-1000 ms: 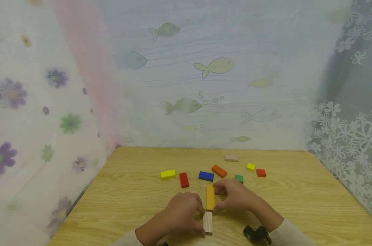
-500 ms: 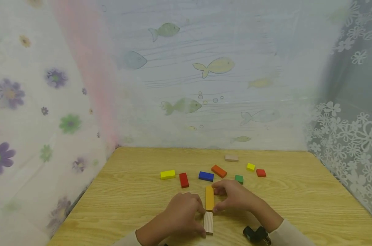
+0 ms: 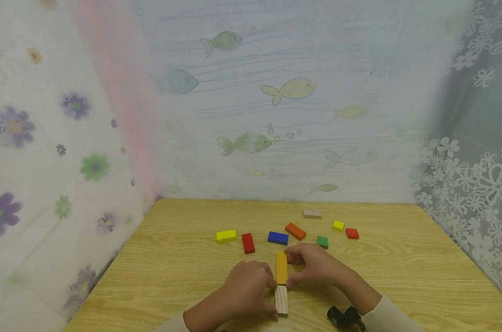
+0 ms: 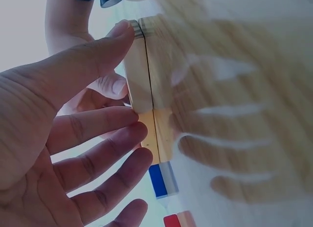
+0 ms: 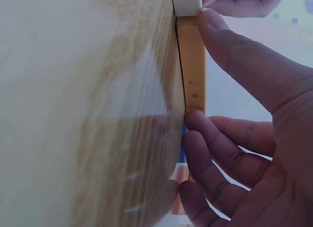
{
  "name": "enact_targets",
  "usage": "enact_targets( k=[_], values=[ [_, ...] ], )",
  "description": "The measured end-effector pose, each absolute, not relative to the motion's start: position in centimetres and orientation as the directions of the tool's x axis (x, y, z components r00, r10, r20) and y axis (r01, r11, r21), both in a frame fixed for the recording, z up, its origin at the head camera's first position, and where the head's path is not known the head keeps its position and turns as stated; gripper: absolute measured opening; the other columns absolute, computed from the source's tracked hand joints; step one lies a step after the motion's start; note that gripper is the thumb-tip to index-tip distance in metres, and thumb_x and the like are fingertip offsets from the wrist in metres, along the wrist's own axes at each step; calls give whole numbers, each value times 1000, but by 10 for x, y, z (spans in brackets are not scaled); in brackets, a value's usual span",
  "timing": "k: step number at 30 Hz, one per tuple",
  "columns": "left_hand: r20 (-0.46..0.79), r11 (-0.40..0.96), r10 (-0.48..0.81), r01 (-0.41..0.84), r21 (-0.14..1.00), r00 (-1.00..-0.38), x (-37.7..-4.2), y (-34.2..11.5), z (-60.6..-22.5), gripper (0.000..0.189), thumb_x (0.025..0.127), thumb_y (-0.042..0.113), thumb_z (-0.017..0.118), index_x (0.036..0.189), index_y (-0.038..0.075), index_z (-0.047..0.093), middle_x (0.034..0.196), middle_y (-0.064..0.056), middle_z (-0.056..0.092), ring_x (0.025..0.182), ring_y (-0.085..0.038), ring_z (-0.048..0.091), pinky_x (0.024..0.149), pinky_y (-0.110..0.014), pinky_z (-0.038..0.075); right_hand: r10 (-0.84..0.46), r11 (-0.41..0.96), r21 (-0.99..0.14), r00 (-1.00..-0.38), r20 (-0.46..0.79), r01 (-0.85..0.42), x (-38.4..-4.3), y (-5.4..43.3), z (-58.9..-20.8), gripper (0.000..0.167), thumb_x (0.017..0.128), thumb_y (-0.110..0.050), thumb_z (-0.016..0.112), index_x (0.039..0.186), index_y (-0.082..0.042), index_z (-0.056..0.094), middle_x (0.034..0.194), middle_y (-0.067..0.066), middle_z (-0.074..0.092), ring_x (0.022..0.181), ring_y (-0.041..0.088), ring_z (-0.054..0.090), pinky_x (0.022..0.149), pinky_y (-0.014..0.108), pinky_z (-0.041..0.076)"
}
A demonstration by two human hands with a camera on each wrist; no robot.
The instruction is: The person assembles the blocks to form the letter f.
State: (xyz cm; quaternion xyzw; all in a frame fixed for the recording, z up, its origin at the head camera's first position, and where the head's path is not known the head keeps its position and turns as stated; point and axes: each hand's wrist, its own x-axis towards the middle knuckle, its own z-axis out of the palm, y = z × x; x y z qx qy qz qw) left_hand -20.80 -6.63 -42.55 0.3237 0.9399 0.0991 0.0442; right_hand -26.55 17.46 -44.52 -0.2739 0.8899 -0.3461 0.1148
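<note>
Two blocks lie end to end on the table, a plain wooden block (image 3: 281, 300) nearer the person and a yellow-orange block (image 3: 281, 268) beyond it. My left hand (image 3: 248, 287) holds the plain one from the left, thumb at its near end and index finger by the joint, as the left wrist view shows. From the right, my right hand (image 3: 317, 265) holds the yellow-orange block, thumb by the joint and fingertips (image 5: 195, 118) at the far end. In the head view the two blocks touch and stand nearly in line.
Beyond the hands lie a yellow block (image 3: 226, 236), a red block (image 3: 248, 243), a blue block (image 3: 277, 238), an orange block (image 3: 295, 231) and a green block (image 3: 322, 242). Farther back are a pale block (image 3: 312, 214), a small yellow block (image 3: 338, 226) and a small red block (image 3: 352, 234).
The yellow-orange block has shifted slightly left with my right hand, coming into line with the plain block. The plain block has moved a touch to the right.
</note>
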Motion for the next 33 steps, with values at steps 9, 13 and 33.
enact_targets(
  k=[9,13,33],
  values=[
    [-4,768,622,609,199,-783,-207,-65,-427,46,64,65,91,95,33,83,93,20,65,84,2,55,71,-27,43,-569,615,-680,-822,-31,-400,-265,173,-446,79,77,-42,91,140,-4,63,118,0,74,109,17,70,95,40,58],
    [5,765,626,615,190,-780,-207,-65,-426,44,63,64,92,92,32,82,92,19,65,82,2,56,69,-26,43,-572,617,-672,-820,-28,-408,-266,172,-447,79,77,-43,91,140,-5,63,116,-2,73,108,16,70,94,39,58],
    [-8,773,621,610,172,-784,-207,-67,-424,47,63,67,90,97,36,82,94,22,66,83,2,57,68,-26,43,-554,639,-654,-832,-25,-405,-262,167,-445,75,76,-42,92,136,-7,66,115,-3,73,105,14,70,93,39,58]
  ],
)
